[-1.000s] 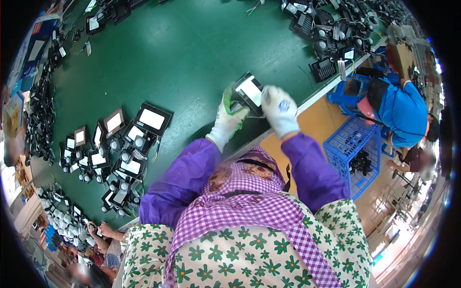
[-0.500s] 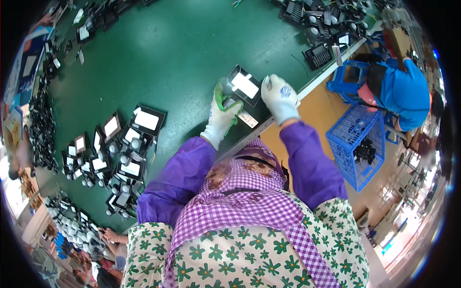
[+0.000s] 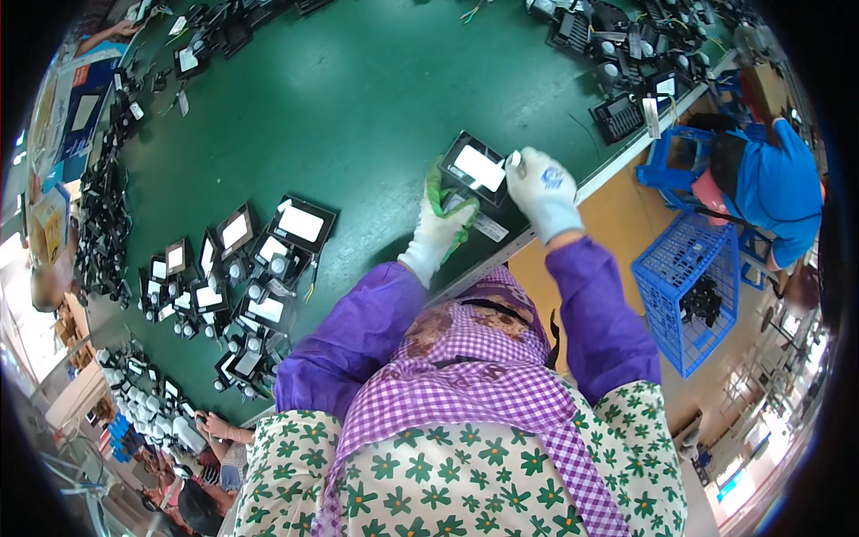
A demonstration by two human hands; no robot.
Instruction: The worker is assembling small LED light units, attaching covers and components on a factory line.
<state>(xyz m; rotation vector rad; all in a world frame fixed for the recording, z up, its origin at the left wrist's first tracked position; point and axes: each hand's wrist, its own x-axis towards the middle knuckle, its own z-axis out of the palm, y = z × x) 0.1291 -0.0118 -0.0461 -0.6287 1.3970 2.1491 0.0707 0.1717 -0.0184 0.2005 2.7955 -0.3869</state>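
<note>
A small black floodlight point(image 3: 458, 172) with a white rectangular panel on its face is tilted up near the table's front edge. My left hand point(image 3: 438, 219), in a white glove with green palm and fingers, is closed around its near left side. Below the light, a pale printed tag point(image 3: 489, 227) lies by the table edge. My right hand point(image 3: 546, 190), in a white glove, is at the light's right edge with thumb and forefinger pinched together. A small whitish bit shows at those fingertips, too small to name.
Several black floodlights with round white sensors stand grouped on the green table point(image 3: 358, 107) at left. More black lights point(image 3: 617, 116) are heaped at the far right. A blue crate point(image 3: 684, 304) is on the floor at right, near a person in blue point(image 3: 774, 188).
The whole view has shifted, so the table and lights appear further right. The floodlight stays in my left hand, and my right fingers remain at its right edge.
</note>
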